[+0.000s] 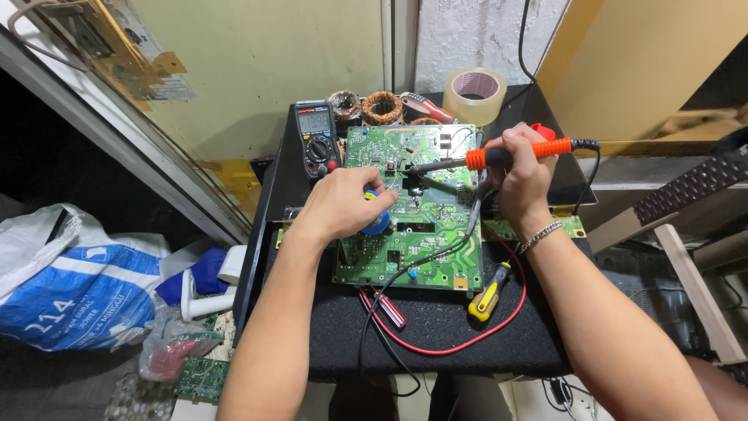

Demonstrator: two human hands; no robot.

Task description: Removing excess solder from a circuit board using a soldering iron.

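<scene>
Black worktop: right hand [523, 173] grips soldering iron [499, 158] over circuit board [405, 226]; left hand [343, 204] clasps solder spool [377, 221].

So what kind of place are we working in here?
Probably a small electronics repair bench: a circuit board under a soldering iron in the right hand, with a multimeter beside it.

We are looking down from a single head-worn camera, facing forward and steeply downward over both forearms. We are sitting close: the board [405, 210] is filling the centre, just under the fingers [372, 181] of the left hand [343, 204] and right hand [523, 175]. Beyond the fingertips we are taking in the wall; left of them, the floor. No second view is sharing this scene.
</scene>
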